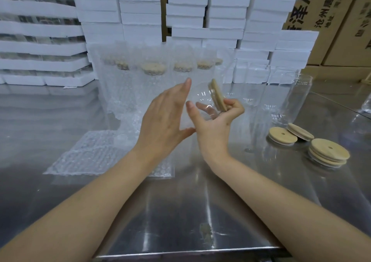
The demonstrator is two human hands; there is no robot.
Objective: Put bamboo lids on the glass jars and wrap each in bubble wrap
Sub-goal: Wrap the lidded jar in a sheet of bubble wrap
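Stainless steel table (180, 211), white foam boxes (226, 0) along upper frame; left hand (166, 119) straight-fingered, right hand (214, 127) tight on bamboo lid (218, 98).

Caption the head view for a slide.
Right hand pinches a bamboo lid beside a glass jar; open left hand alongside, wrapped jars behind.

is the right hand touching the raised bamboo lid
Touching. The head view shows the right hand pinching the bamboo lid by its lower edge.
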